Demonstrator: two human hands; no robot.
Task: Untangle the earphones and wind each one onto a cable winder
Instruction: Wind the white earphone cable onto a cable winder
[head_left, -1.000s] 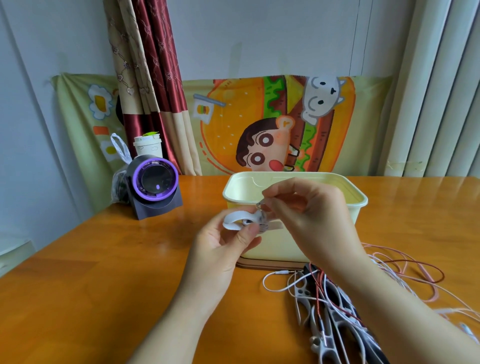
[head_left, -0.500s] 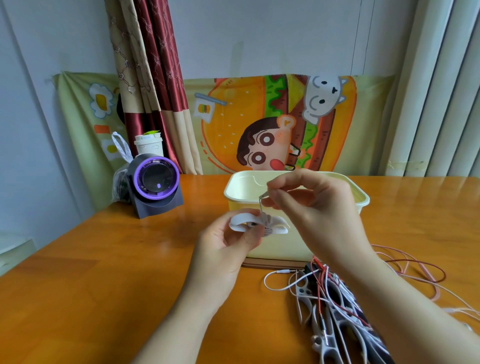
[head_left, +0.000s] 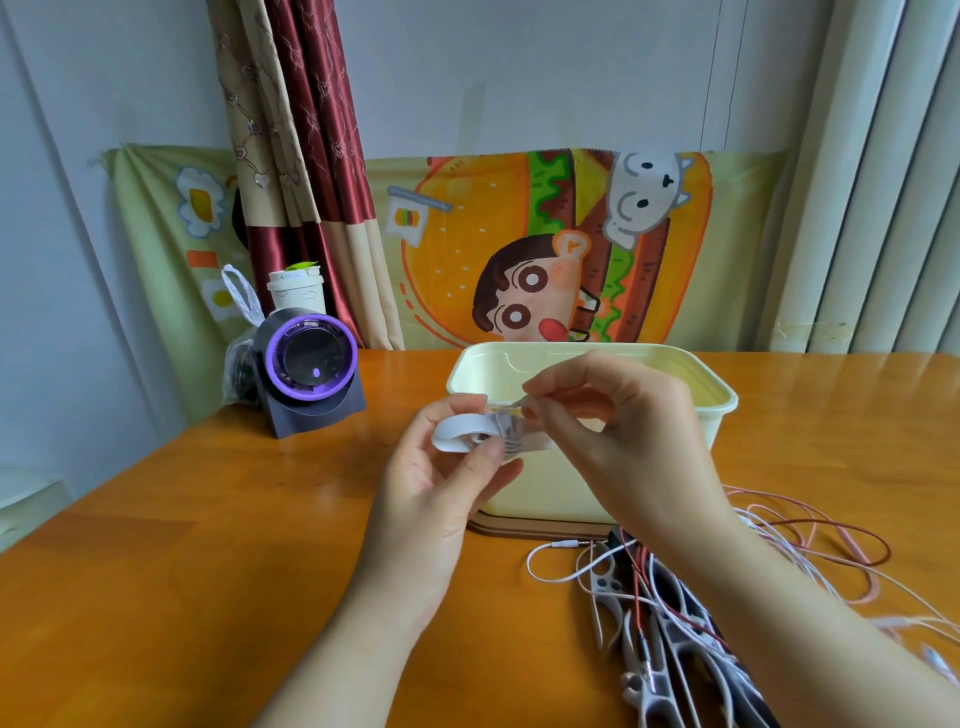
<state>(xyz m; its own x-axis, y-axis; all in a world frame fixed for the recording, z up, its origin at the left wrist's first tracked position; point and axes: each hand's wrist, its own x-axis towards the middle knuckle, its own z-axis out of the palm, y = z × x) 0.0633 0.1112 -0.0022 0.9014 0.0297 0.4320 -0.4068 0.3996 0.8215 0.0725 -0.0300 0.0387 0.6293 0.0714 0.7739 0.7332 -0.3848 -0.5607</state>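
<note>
Left hand grips the winder; right hand, pinching the earphone cable, has dropped closer.

A white cable winder is sitting level in the left hand, a white earphone coiling around its middle, the end pinched by the right hand. Tangled white, pink and red earphones are lying rightward over spare winders.

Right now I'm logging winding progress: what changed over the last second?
The right hand, pinching the earphone cable, lifted a little above the white winder, then dropped back against it. The left hand kept gripping the winder; the cream box and the tangled pile on the table stayed put.
</note>
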